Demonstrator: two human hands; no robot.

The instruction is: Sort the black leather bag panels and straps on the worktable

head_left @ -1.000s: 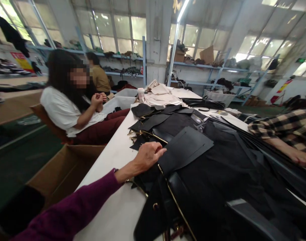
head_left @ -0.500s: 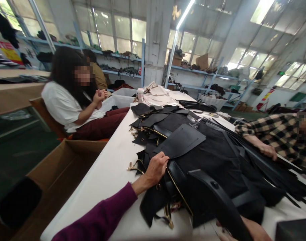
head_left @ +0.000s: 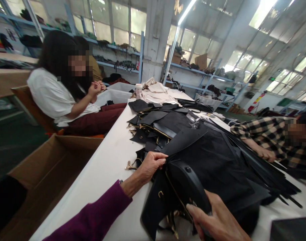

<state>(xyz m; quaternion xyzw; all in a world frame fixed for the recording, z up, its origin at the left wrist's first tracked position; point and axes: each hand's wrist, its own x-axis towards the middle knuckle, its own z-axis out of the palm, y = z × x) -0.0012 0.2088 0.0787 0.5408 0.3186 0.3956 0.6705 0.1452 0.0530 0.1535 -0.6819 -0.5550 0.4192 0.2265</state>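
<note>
- In the head view, the black sheet [head_left: 185, 140] lies on top of a big black cloth piece [head_left: 225, 160]. Both are on the white worktop [head_left: 97, 201], and the sheet's near corner is at the left hand [head_left: 153, 164].
- The sheet looks thin and smooth, like leather. I think it is light, bends with a little spring, and could slide on the cloth. It does not look easy to break. The near corner seems a good spot to pinch.
- The left hand is doing just that: its thumb and pointing finger are pressed together on the corner, with no gap I can see.
- The right hand [head_left: 214, 214] is wrapped around a long black tool [head_left: 186, 175], maybe a stapler. The thumb lies along one side. Some fingers are hidden under it.
- The tool looks hard, and I guess it is heavier than the sheet. Its fat body looks best to grab. Its round nose is just beside the left fingertips, but I cannot tell if it touches the cloth.
- The cloth looks soft and floppy. A gold zipper [head_left: 174, 189] runs along its edge, near the tool, and should feel stiffer.
- Far to the right, another person's hand [head_left: 267, 155] is by long black strips [head_left: 280, 187].
</note>
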